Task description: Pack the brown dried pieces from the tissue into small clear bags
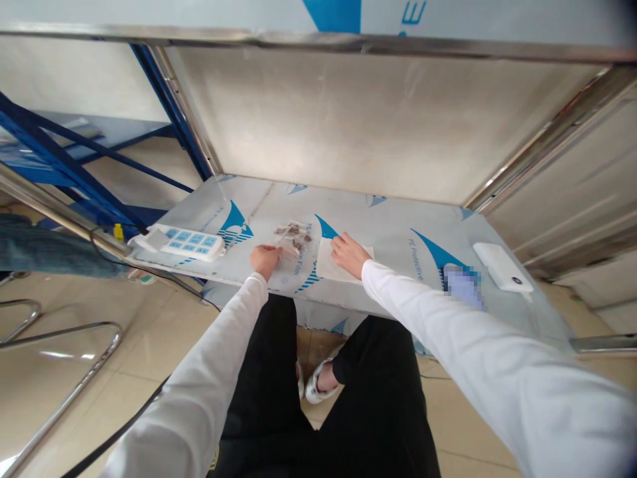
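My left hand [265,260] is closed, with thumb and fingers pinching the near left corner of a clear plastic bag [296,238]. Small dark brown pieces lie inside the bag; their kind is too small to tell. To its right, a flat white sheet [328,264], paper or thin cloth, lies on the metal table [269,199]. Over this sheet is my right hand [350,255], its fingers curled and pressed together near the sheet's upper part. Whatever those fingers may hold is hidden.
A white power strip [194,244] with blue sockets lies at the table's left end, its black cable hanging off the edge. On the right are a white rectangular device [501,267] and a blurred bluish item [462,285]. An upper shelf edge [318,41] crosses overhead.
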Available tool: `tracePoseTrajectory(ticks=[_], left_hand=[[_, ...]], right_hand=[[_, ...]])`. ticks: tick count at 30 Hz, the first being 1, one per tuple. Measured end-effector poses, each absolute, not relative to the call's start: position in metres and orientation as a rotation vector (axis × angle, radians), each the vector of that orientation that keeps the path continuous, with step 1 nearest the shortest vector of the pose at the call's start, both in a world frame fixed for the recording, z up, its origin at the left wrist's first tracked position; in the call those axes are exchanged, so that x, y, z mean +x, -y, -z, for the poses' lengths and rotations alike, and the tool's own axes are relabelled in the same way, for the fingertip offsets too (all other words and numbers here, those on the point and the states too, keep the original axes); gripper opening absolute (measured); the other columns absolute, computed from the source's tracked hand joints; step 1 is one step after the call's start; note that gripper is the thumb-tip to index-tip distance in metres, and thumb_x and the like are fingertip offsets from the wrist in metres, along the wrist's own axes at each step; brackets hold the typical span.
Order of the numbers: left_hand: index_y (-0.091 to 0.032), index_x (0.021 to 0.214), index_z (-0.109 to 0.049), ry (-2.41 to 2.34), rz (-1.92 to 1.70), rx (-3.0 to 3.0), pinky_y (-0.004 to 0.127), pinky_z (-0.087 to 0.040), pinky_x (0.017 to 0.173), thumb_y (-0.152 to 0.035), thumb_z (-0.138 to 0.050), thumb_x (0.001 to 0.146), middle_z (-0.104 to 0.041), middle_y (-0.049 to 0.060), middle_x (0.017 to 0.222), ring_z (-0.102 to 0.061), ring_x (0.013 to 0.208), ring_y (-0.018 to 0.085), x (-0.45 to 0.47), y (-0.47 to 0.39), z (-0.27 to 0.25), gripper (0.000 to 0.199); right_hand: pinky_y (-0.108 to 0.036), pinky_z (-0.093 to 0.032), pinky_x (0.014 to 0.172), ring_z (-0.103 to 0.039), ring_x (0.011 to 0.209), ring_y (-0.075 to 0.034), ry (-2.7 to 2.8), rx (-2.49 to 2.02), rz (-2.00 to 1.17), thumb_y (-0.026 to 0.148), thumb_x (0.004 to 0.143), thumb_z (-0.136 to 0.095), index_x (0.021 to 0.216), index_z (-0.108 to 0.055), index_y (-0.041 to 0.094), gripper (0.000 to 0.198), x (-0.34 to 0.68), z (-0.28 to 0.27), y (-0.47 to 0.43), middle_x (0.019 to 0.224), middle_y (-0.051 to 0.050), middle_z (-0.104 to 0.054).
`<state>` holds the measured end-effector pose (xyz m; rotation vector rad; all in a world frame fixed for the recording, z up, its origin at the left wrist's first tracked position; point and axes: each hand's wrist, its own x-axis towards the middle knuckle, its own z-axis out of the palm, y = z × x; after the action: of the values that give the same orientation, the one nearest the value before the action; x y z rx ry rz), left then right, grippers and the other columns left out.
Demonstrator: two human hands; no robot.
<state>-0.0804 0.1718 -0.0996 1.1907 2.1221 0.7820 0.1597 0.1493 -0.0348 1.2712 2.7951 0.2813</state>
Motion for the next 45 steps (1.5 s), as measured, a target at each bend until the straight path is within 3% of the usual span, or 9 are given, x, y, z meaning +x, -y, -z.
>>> tracePoseTrajectory(ticks=[10,20,25,28,33,35,38,41,45], left_hand=[[-0.011,0.086,-0.067,-2.040,-0.920,0.837,0.030,-0.052,0.053,-0.048,-0.068,0.073,-0.069,0.012,0.077,-0.067,0.070,0.022,-0.079,-0.172,0.090,0.039],[-0.015,0.118,-0.054,-1.883,-1.028,0.610,0.041,-0.052,0.083,-0.033,-0.055,0.089,-0.058,0.009,0.117,-0.060,0.099,0.020,-0.080,-0.174,0.082,0.034],[-0.010,0.094,-0.062,-1.744,-1.250,0.540,0.029,-0.054,0.064,-0.025,-0.061,0.084,-0.065,0.005,0.086,-0.062,0.071,0.012,-0.080,-0.171,0.062,0.019],[-0.010,0.074,-0.062,-1.664,-1.426,0.530,0.022,-0.050,0.055,-0.016,-0.063,0.074,-0.061,0.001,0.066,-0.057,0.053,0.008,-0.079,-0.173,0.043,0.006],[-0.011,0.073,-0.064,-1.485,-1.614,0.636,0.019,-0.051,0.061,-0.019,-0.066,0.069,-0.063,0.000,0.065,-0.059,0.056,0.006,-0.060,-0.169,0.008,0.009],[-0.011,0.074,-0.067,-1.349,-1.610,0.778,0.021,-0.052,0.064,-0.024,-0.070,0.065,-0.066,0.001,0.065,-0.060,0.058,0.007,-0.043,-0.161,0.000,0.015],[-0.012,0.072,-0.071,-1.189,-1.451,1.030,0.025,-0.053,0.064,-0.029,-0.073,0.061,-0.068,0.002,0.064,-0.062,0.058,0.011,-0.008,-0.146,0.000,0.021],[-0.013,0.066,-0.072,-1.189,-1.207,1.272,0.025,-0.051,0.060,-0.029,-0.074,0.058,-0.067,0.002,0.058,-0.062,0.057,0.013,0.021,-0.135,0.010,0.018],[-0.014,0.060,-0.069,-1.232,-1.063,1.371,0.024,-0.046,0.056,-0.025,-0.074,0.056,-0.065,0.001,0.054,-0.060,0.055,0.013,0.032,-0.127,0.026,0.012]], right_hand=[[-0.043,-0.033,0.091,-0.052,0.093,-0.023,-2.781,1.010,-0.686,0.006,0.087,-0.045,0.090,-0.069,0.013,0.025,0.186,0.029,-0.147,0.092,-0.013,-0.065],[-0.041,-0.028,0.091,-0.052,0.092,-0.023,-2.720,1.039,-0.752,0.007,0.087,-0.047,0.088,-0.068,0.013,0.021,0.191,0.020,-0.149,0.088,-0.011,-0.065],[-0.042,-0.030,0.087,-0.051,0.103,-0.027,-2.379,2.107,-0.318,0.029,0.085,-0.054,0.110,-0.061,0.018,0.028,0.240,0.033,-0.145,0.104,-0.013,-0.064],[-0.045,-0.033,0.084,-0.052,0.105,-0.032,-1.998,2.469,-0.077,0.044,0.080,-0.059,0.121,-0.054,0.015,0.050,0.273,0.047,-0.137,0.110,-0.017,-0.063],[-0.053,-0.031,0.094,-0.035,0.127,-0.038,-2.120,2.829,-0.095,0.067,0.066,-0.061,0.141,-0.030,0.013,0.097,0.276,0.047,-0.122,0.142,-0.024,-0.036],[-0.048,-0.036,0.094,-0.044,0.122,-0.032,-2.510,2.918,-0.007,0.065,0.074,-0.054,0.135,-0.039,0.014,0.081,0.255,0.036,-0.118,0.137,-0.021,-0.044],[-0.034,-0.048,0.081,-0.061,0.095,-0.023,-2.948,2.865,0.723,0.058,0.085,-0.043,0.108,-0.063,0.016,0.052,0.208,0.020,-0.116,0.112,-0.014,-0.064],[-0.028,-0.050,0.071,-0.064,0.080,-0.019,-2.936,2.819,1.298,0.056,0.082,-0.050,0.090,-0.069,0.017,0.044,0.162,0.016,-0.116,0.092,-0.008,-0.071],[-0.027,-0.049,0.066,-0.065,0.072,-0.019,-2.779,2.826,1.578,0.055,0.081,-0.053,0.079,-0.072,0.017,0.042,0.132,0.026,-0.113,0.074,-0.004,-0.072]])
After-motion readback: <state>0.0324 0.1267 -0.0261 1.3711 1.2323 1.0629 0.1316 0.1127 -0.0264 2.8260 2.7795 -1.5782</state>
